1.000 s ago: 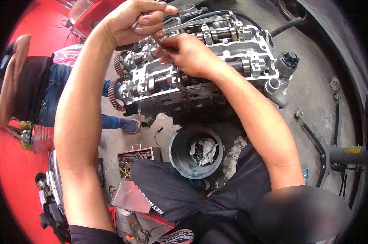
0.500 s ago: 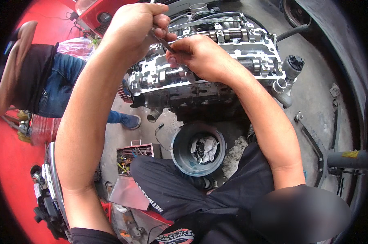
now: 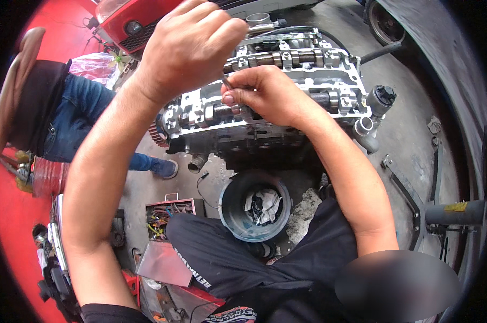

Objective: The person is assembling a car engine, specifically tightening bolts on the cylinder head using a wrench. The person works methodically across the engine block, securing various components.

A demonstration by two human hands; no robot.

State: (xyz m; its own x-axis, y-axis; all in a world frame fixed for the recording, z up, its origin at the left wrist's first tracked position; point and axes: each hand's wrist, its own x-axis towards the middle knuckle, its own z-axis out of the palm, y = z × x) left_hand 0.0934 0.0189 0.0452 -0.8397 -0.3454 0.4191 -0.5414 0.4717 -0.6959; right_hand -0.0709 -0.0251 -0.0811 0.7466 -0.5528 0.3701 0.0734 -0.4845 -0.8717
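Both arms reach up over an engine point(image 3: 294, 118) whose top is uncovered, with camshafts point(image 3: 308, 58) showing in the bright metal head. My left hand point(image 3: 195, 46) is closed in a fist above the engine's left part, its back toward me, so what it grips is hidden. Just below and to the right, my right hand point(image 3: 267, 94) pinches a slim metal rod point(image 3: 226, 82) between thumb and fingers. The rod's upper end disappears behind my left fist. Its lower end is covered by my right fingers.
Below the engine stands a round bucket point(image 3: 227, 216) with crumpled white and black material inside. A toolbox point(image 3: 196, 207) full of tools lies left of it. At far left a person point(image 3: 79, 116) in jeans stands close by. Metal stand legs point(image 3: 404, 185) are on the right.
My left fist has turned over, its fingers now hidden from view. My right hand has shifted slightly right and down, still pinching the rod. The whole view has moved a little.
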